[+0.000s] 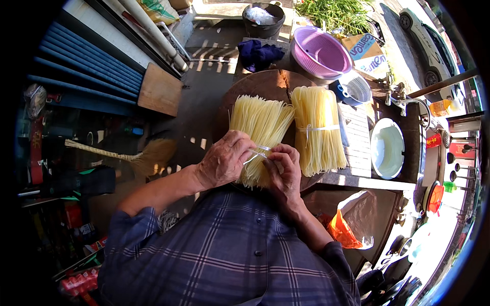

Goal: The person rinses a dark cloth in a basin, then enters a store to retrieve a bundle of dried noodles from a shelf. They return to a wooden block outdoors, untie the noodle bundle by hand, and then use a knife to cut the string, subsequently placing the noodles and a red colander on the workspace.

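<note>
A bundle of pale yellow noodles (262,118) lies on a round wooden board (252,82) before me. Around its middle runs a white plastic strap (263,147). My left hand (229,157) pinches one end of the strap between thumb and fingers, at the bundle's near half. Opposite it, my right hand (282,168) pinches the strap with thumb and fingertips; the two hands are a small gap apart. To the right lies a second noodle bundle (317,153), with a white tie (323,128) around it and a knot on its left side.
Beyond the board are a dark cloth (260,55), a pink plastic colander (321,49) and a white basket (356,88). At right, a pale basin (387,149) sits in the sink under a tap (402,100). A straw broom (149,155) and wooden board (160,90) are at left.
</note>
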The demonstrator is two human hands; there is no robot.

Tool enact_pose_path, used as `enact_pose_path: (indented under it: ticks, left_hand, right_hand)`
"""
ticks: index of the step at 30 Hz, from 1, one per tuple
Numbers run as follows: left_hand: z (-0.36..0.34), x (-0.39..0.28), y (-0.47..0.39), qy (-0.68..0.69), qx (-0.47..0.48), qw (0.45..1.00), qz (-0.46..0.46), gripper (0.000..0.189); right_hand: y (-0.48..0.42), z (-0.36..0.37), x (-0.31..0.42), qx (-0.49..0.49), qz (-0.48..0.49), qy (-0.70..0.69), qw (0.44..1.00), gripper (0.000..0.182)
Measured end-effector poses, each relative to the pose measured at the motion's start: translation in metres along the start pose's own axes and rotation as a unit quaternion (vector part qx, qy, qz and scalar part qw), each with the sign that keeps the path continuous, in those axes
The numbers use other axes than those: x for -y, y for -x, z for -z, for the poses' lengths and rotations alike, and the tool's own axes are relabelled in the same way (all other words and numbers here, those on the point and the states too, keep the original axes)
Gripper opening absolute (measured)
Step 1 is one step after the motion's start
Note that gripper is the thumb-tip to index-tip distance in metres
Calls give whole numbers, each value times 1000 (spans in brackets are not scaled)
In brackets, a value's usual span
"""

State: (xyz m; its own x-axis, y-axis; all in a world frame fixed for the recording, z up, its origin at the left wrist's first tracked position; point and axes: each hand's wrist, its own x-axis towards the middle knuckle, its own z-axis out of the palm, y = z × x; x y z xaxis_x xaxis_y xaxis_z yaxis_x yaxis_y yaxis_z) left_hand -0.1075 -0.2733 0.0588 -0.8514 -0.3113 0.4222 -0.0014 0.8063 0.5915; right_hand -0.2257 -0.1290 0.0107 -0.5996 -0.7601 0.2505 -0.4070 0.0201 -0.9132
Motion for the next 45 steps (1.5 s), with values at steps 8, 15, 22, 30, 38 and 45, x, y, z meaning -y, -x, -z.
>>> enact_pose_path:
  ticks: [8,15,22,30,38,45]
  left_hand:
    - [5,-5,3,-87,69,994,13,21]
    - [8,-9,-6,-38,87,992,77,9]
    - [6,-22,-22,196,109,920,321,8]
    - [-25,-25,-23,375,7,850,369,13]
    - [-4,-37,-19,-90,120,980,131,9]
    - [-1,-21,-18,175,111,911,357,14]
  right_hand:
    - [-3,1,7,-19,88,58,994,27]
    - [12,7,14,33,60,110,992,62]
    - [6,16,13,36,-4,-40,999,55]
    - [4,84,37,-162,214,102,958,29]
    - [23,203,-181,-175,-233,371,882,42]
    - [5,207,-265,0,-300,406,863,53]
